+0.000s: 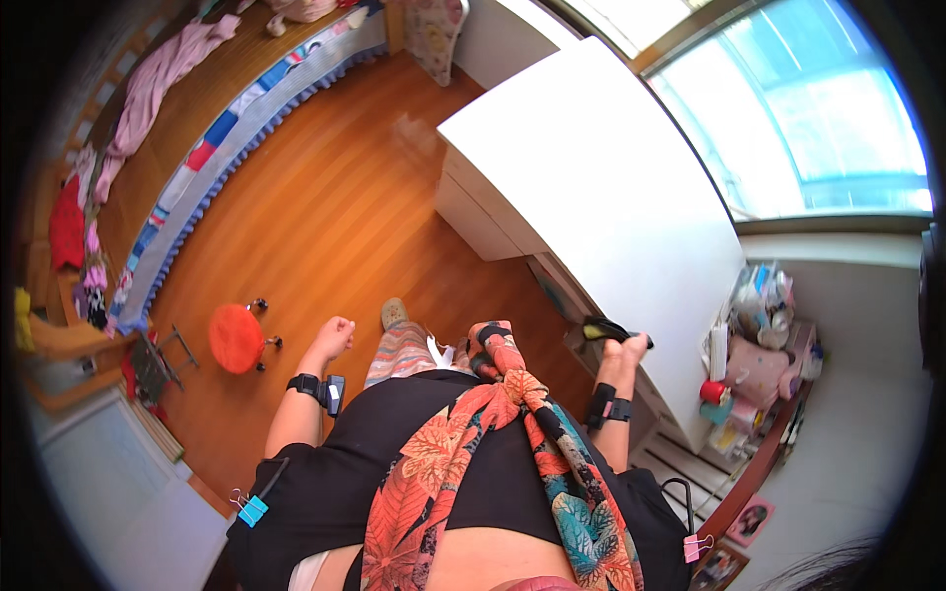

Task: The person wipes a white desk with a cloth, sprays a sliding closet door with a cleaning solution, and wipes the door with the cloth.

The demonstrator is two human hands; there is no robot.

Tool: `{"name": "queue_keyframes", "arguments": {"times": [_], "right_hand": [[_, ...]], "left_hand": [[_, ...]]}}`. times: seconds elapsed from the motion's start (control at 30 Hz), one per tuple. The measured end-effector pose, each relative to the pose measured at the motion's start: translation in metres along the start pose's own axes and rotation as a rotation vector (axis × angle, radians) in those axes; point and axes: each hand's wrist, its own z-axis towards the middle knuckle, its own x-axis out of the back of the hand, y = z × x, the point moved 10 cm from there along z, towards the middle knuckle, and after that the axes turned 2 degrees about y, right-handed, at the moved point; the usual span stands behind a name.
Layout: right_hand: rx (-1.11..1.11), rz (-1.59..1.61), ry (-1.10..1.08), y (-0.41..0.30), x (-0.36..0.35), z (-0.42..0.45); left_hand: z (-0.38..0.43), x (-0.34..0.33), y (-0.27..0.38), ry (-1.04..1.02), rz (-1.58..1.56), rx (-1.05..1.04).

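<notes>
My right hand (pixel 622 354) is closed around a dark, elongated object with a yellow-green part (pixel 595 331); its exact kind is hard to make out. Hand and object are at the near edge of a white tabletop (pixel 591 185); I cannot tell whether they touch it. My left hand (pixel 336 338) hangs over the wooden floor (pixel 325 199), fingers curled, with nothing visible in it. Each wrist wears a black strap, and the left one carries a small device (pixel 335 395).
A round orange stool on casters (pixel 236 338) stands at the left, beside a dark folding stool (pixel 155 366). A wooden bed (pixel 177 111) with clothes lies at the upper left. Bags and small goods (pixel 761 354) crowd the right end of the table. A window (pixel 798 118) is behind it.
</notes>
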Motion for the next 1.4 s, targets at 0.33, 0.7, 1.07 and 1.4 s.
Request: {"name": "queue_keyframes", "arguments": {"times": [0.33,0.7,1.07,1.4], "right_hand": [[-0.075,-0.619,-1.164,0.123,-0.240,-0.283],[1.550,-1.387,-0.930,0.087,-0.321,-0.243],[1.476,-1.641,-0.765,0.107,-0.307,-0.192],[1.253,-1.728,-0.876,0.104,-0.309,-0.193]], "left_hand": [[-0.029,-0.052,0.209,-0.226,-0.888,-0.359],[0.098,-0.080,0.199,-0.247,-1.166,-0.146],[0.158,-0.045,0.298,-0.166,-0.402,-0.211],[0.174,-0.110,0.506,-0.562,-0.143,-0.417]]}}
